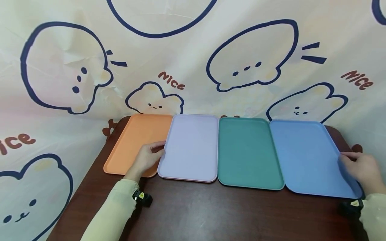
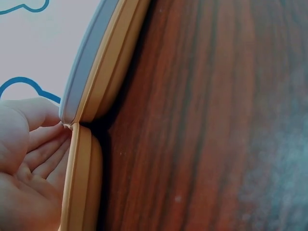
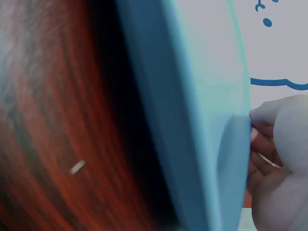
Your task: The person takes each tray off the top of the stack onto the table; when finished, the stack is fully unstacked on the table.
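Note:
An orange tray, a lavender tray, a green tray and a blue tray lie side by side in a row. Over the orange tray reaches my left hand, its thumb and fingertips touching the lavender tray's left edge. In the left wrist view the lavender rim sits above an orange rim. At the far right my right hand pinches the right edge of the blue tray between thumb and fingers. Part of those fingers is hidden behind the rim.
The trays rest on a dark brown wooden table. Behind and to the sides hangs a pale cloth with cartoon bears and lettering. Each wrist carries a small black camera.

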Demonstrator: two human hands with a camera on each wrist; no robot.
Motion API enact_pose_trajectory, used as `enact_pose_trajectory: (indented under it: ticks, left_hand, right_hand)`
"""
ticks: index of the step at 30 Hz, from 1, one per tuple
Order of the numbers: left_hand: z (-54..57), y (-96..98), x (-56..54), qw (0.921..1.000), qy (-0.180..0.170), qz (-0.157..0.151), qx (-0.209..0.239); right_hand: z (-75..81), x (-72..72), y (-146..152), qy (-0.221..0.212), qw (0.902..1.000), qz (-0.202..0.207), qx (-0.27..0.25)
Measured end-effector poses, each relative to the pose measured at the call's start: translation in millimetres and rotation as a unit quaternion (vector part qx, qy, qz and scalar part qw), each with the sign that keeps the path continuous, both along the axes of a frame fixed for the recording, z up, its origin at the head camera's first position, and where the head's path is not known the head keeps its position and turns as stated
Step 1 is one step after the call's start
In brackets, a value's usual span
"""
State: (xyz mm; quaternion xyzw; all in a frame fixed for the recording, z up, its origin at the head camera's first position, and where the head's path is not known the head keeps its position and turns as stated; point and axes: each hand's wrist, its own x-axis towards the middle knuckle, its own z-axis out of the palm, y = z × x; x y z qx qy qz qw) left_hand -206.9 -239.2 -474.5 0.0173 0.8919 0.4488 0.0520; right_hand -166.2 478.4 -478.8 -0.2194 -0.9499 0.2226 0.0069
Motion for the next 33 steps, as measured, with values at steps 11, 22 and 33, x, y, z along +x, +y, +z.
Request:
enact_pose_trajectory:
  ticks: [11,22,33]
  left_hand:
    - [0.4,-3.8,-2.3,0.9999,-0.01,-0.004,0.007]
    - [-1.1,-1.0,-2.0,0.9998,0.002,-0.011,0.015]
    - [1.5,-1.5,-0.1,0.9999,-0.002,-0.005,0.013]
  right_hand:
    - [22.0,5.6,-50,0.107,0.9928,-0.022,0.049]
    - [26.2,-6.4,-110,0.213,0.9686,0.129,0.004]
    - [35.8,-23.3,-186,0.221,0.9455,0.227,-0.073]
